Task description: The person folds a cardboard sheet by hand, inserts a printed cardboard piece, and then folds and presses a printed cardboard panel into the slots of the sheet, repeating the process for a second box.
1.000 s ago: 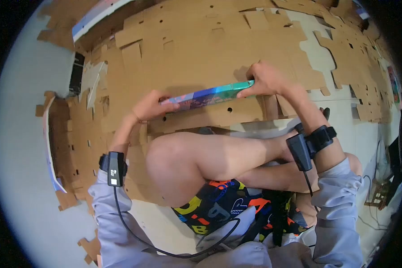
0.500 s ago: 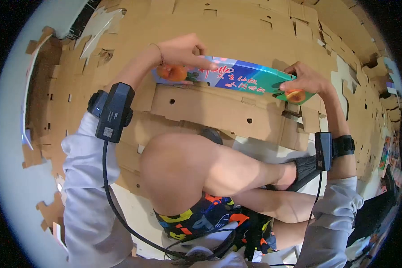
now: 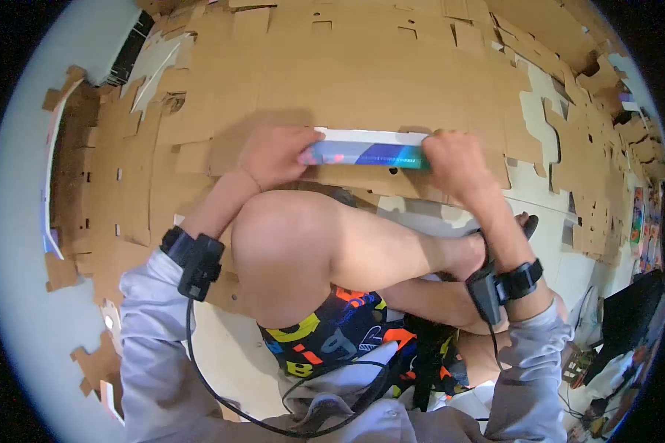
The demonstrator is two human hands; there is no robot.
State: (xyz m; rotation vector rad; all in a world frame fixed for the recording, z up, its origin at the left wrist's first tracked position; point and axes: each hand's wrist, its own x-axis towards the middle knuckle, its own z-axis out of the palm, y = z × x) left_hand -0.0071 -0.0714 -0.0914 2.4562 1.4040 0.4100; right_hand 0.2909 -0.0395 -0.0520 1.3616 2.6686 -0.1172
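A printed cardboard carton piece (image 3: 369,153) with a narrow blue, purple and teal face and a white upper edge lies crosswise in front of my knee. Around its left end my left hand (image 3: 275,156) is closed, fingers slightly blurred. My right hand (image 3: 457,161) grips the opposite end, its fingers curled over the edge. The carton's ends are hidden beneath both hands.
Flattened brown cardboard sheets (image 3: 362,81) cover the floor ahead, with cut slots and holes. My bent leg (image 3: 288,251) is just below the hands. Cables (image 3: 190,347) run from the wrist devices. Colourful printed cardboard (image 3: 638,221) stands far right.
Both hands have moved closer together and nearer my knee. The carton piece has turned, so the broad face with fruit and lettering no longer shows. My fingers have closed round its ends.
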